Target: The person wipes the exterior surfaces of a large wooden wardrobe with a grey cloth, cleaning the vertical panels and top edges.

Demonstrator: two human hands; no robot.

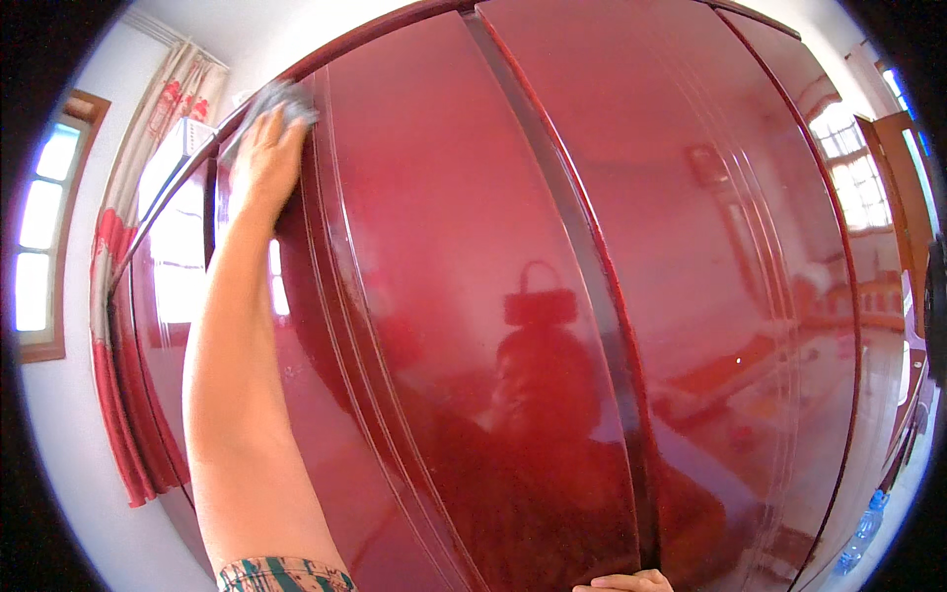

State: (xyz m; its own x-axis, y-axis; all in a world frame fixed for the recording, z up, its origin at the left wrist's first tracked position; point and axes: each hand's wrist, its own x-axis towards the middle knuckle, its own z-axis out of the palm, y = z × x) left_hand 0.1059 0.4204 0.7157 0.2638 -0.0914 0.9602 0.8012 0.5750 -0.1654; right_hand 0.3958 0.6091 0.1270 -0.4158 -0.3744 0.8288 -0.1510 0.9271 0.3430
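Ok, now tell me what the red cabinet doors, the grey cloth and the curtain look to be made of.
Red cabinet doors: probably lacquered wood or board, high-gloss, since they mirror the room.
Grey cloth under the left hand: apparently soft fabric, bunched; blur hides its weave.
Curtain: likely fabric, matte, hanging in folds.

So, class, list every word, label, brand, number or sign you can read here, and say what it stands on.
None can be read.
Glossy dark-red wardrobe doors: reflections and thin lines; one small pale mark at left is too faint to read.
Clear blue plastic bottle, lower right: too small and blurred to tell if it carries a label.
Soft grey cloth at the left hand: blurred, no lettering distinguishable.
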